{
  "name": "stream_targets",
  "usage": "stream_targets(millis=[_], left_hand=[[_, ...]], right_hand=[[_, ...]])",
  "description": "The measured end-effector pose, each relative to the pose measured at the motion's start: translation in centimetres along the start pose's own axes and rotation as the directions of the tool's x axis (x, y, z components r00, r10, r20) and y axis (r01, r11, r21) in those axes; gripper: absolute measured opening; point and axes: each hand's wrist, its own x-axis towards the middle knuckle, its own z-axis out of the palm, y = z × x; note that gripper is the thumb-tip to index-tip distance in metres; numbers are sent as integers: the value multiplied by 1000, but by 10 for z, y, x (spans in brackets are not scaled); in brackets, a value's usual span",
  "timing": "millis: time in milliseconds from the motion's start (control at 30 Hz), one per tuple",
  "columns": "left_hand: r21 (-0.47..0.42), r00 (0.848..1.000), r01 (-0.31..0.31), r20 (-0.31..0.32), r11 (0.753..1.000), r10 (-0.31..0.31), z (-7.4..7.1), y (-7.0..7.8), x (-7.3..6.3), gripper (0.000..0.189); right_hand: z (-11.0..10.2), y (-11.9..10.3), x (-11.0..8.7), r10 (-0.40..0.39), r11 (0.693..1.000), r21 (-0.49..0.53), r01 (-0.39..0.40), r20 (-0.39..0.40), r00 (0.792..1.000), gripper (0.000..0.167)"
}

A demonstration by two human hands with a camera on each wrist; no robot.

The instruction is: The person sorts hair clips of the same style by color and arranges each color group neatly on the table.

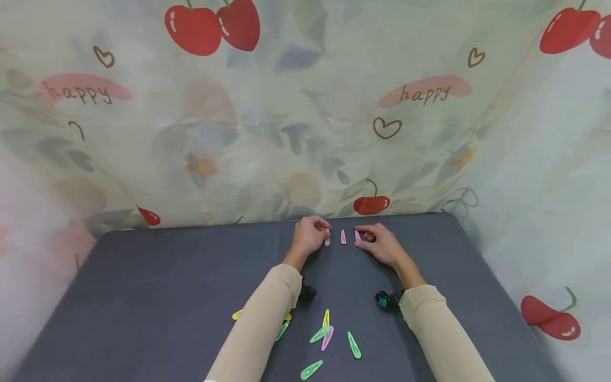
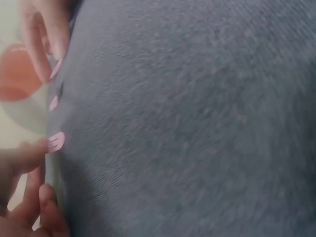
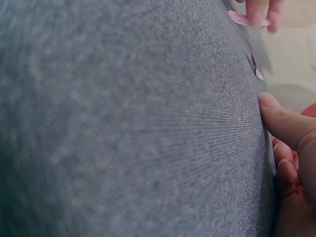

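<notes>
Three pink snap hair clips stand in a row near the far edge of the dark table. At the left end of the row, my left hand (image 1: pixel 310 234) has its fingertips on one pink hair clip (image 2: pixel 57 141), and its other fingers are curled. The middle pink hair clip (image 1: pixel 343 237) lies between the hands, touched by neither. My right hand (image 1: pixel 382 245) holds the rightmost pink hair clip (image 1: pixel 357 236) between thumb and index finger, one at each end. In the right wrist view the right thumb (image 3: pixel 281 116) hides that clip.
Closer on the table (image 1: pixel 162 297) lie loose clips: a yellow clip (image 1: pixel 326 317), a pink clip (image 1: pixel 328 338), a green clip (image 1: pixel 354 345), another green clip (image 1: pixel 312 370) and several more, partly behind the left sleeve (image 1: pixel 260 323). A cherry-printed curtain (image 1: pixel 286 106) hangs behind the far edge.
</notes>
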Motion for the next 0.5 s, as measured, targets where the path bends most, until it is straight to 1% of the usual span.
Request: stream_targets(millis=[100,200,500], left_hand=[[55,1000,17,-19,998,-16,2,-3,0,11],[92,1000,12,-20,996,-10,2,-3,0,12],[117,1000,7,-3,993,-7,3,-6,1,15]], right_hand=[[1,-2,0,2,1000,1,-2,10,1000,45],[0,-3,-1,9,1000,10,-9,5,1000,46],[1,-2,0,25,1000,3,-25,14,1000,45]])
